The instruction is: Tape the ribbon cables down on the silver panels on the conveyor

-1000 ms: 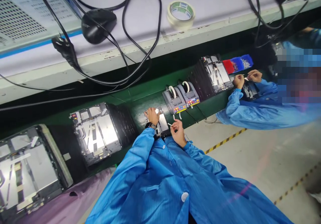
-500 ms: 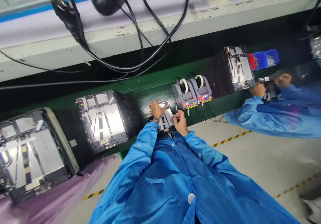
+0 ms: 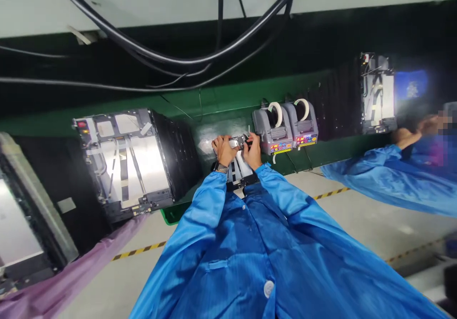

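Note:
In front of my body lies a flat electronic device chassis (image 3: 240, 165) with a silvery plate and dark ribbon strips. My left hand (image 3: 224, 150), with a watch on its wrist, grips the chassis at its upper left edge, fingers curled. At the upper right edge is my right hand (image 3: 253, 151), its fingers closed together. A short white strip of tape (image 3: 249, 129) sticks up just above those fingertips; the exact grip on it is partly hidden. Two grey tape dispensers (image 3: 273, 131) with white rolls stand right of my hands, a cut strip hanging from the nearer one.
On the left stands a long row of similar chassis (image 3: 128, 166), with another partly cut off beyond. More chassis (image 3: 378, 95) stand at the right beside a blue bin (image 3: 412, 84). A co-worker's blue sleeve (image 3: 360, 171) is there. Black cables (image 3: 185, 62) hang across the top.
My right hand has moved up to the chassis's upper edge with the tape strip. My left hand still holds the upper left side. The view has shifted, hiding the mouse and tape roll.

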`<action>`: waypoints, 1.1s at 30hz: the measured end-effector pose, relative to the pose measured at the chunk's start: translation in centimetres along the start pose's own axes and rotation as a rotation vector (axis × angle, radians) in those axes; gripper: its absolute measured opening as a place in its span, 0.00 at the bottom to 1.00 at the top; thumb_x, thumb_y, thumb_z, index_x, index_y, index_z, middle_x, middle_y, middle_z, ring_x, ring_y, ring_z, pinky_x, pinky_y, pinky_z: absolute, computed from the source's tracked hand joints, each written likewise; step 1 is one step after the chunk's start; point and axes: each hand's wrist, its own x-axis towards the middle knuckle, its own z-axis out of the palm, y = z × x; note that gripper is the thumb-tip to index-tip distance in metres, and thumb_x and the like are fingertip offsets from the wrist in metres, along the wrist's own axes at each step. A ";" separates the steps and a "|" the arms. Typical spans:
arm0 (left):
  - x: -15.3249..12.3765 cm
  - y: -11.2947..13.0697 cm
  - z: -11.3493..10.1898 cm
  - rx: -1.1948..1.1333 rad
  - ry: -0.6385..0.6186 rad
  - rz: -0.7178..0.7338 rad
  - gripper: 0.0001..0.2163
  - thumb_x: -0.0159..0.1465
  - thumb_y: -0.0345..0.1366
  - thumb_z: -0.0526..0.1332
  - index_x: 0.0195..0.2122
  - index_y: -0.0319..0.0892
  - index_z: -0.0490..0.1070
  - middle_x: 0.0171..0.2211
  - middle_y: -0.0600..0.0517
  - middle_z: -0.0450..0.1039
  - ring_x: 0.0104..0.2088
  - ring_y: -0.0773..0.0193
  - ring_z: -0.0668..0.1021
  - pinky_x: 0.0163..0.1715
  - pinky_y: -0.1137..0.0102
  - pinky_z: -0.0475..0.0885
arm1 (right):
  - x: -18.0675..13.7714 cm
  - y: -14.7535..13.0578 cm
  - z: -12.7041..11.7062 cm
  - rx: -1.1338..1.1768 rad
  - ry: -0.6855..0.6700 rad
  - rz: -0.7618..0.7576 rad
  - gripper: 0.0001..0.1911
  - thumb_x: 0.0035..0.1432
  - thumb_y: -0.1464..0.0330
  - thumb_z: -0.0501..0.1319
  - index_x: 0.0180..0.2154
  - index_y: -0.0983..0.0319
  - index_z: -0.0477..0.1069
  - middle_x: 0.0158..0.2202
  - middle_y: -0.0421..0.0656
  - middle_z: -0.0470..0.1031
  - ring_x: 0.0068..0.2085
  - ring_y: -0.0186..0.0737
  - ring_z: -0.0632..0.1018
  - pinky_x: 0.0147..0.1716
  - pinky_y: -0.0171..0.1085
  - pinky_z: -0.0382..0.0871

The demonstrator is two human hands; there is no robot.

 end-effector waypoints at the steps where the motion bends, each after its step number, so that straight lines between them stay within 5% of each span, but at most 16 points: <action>1: 0.0 0.0 -0.1 -0.008 -0.010 -0.005 0.24 0.59 0.46 0.72 0.54 0.47 0.72 0.55 0.42 0.68 0.59 0.43 0.68 0.65 0.51 0.55 | 0.1 0.2 -0.1 0.009 0.010 -0.002 0.26 0.67 0.69 0.56 0.65 0.59 0.58 0.48 0.49 0.68 0.49 0.45 0.74 0.50 0.46 0.77; 14: -0.1 0.2 -0.4 -0.030 -0.013 0.002 0.24 0.61 0.49 0.71 0.54 0.46 0.72 0.55 0.43 0.68 0.59 0.45 0.67 0.66 0.51 0.53 | 1.4 2.1 0.0 0.038 -0.146 -0.016 0.41 0.64 0.66 0.62 0.73 0.57 0.49 0.53 0.49 0.64 0.50 0.46 0.73 0.46 0.45 0.80; 23: 0.0 0.4 -0.5 -0.021 -0.035 -0.007 0.24 0.62 0.50 0.70 0.55 0.46 0.71 0.56 0.42 0.67 0.61 0.44 0.67 0.66 0.49 0.54 | 1.6 1.3 -1.7 -0.100 -0.276 -0.128 0.37 0.70 0.59 0.59 0.74 0.56 0.50 0.60 0.54 0.64 0.55 0.52 0.75 0.57 0.55 0.77; 33: 0.3 0.9 -0.4 -0.018 -0.049 -0.036 0.23 0.62 0.49 0.69 0.54 0.45 0.70 0.57 0.41 0.67 0.63 0.41 0.66 0.65 0.46 0.54 | 2.4 -0.3 -2.0 -0.131 -0.291 -0.145 0.37 0.70 0.58 0.60 0.73 0.59 0.50 0.58 0.53 0.65 0.61 0.54 0.72 0.62 0.56 0.72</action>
